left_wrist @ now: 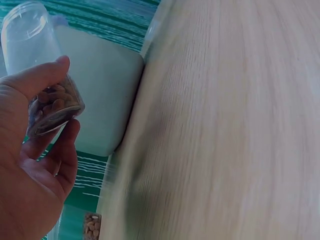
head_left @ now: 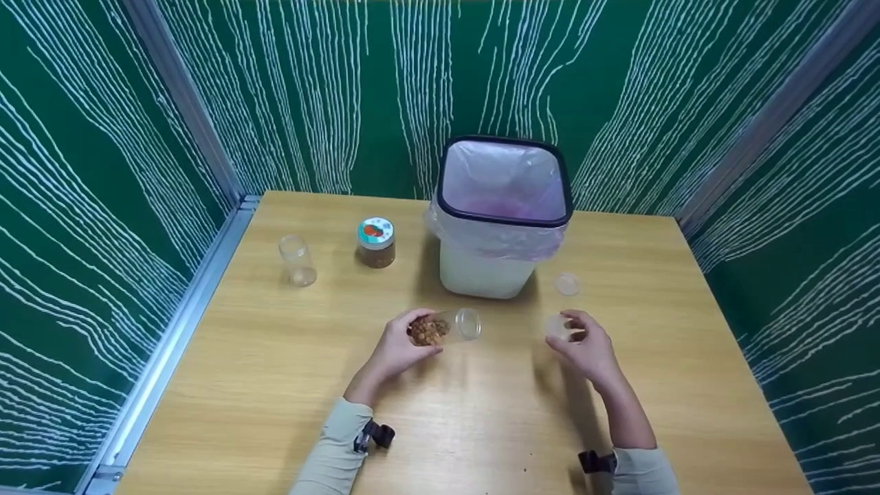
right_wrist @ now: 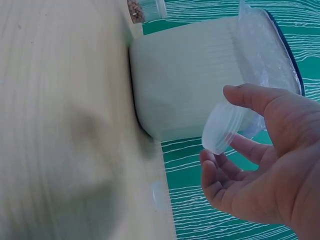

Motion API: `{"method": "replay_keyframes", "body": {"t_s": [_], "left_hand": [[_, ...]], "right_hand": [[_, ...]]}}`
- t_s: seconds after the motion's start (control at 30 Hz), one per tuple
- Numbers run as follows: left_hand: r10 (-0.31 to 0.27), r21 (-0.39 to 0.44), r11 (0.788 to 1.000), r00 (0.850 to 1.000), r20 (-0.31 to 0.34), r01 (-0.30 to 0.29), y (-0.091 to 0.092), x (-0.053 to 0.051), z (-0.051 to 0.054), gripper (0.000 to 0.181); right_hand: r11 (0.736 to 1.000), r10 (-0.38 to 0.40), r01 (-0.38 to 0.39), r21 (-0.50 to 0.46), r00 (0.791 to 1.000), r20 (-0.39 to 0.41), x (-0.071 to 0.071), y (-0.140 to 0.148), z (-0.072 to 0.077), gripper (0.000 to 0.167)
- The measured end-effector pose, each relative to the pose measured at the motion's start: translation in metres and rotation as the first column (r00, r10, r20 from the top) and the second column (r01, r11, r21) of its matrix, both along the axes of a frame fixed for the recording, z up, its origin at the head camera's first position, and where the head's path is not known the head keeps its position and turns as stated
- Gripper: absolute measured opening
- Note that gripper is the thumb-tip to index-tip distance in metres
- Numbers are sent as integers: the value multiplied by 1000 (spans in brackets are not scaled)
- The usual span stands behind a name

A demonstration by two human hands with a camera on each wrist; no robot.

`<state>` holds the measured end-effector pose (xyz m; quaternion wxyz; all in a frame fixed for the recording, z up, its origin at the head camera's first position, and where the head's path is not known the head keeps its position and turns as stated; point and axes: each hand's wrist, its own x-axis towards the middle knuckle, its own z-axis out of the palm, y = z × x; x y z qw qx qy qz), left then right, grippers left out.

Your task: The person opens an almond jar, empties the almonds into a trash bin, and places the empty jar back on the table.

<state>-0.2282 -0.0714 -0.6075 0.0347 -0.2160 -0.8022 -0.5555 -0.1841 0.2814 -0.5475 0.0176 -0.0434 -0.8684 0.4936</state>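
In the head view my left hand (head_left: pixel 397 348) grips a clear plastic jar (head_left: pixel 456 326), which lies tilted with its mouth toward the right. Brown nuts (head_left: pixel 427 331) fill the bottom part of that jar. The left wrist view has the thumb across the jar's side and fingertips near its base (left_wrist: pixel 57 120). Over to the right, my right hand (head_left: pixel 592 349) pinches a translucent round lid (right_wrist: pixel 220 127) between thumb and fingers, apart from the jar. The lid is held on edge in the right wrist view.
Behind the hands stands a white trash bin (head_left: pixel 485 268) with a black rim and pinkish liner. A lidded jar (head_left: pixel 377 244) of brown contents is left of it. Further left is another clear jar (head_left: pixel 297 261). A second clear lid (head_left: pixel 567 284) lies right of the bin.
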Motion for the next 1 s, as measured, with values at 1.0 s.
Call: {"method": "replay_keyframes", "body": {"t_s": [1.0], "left_hand": [[9,-5,1000,1000,21,-9,2,9,-17,59]], "right_hand": [[993,43,-30,-118,993,113,0,6,-12,60]]}}
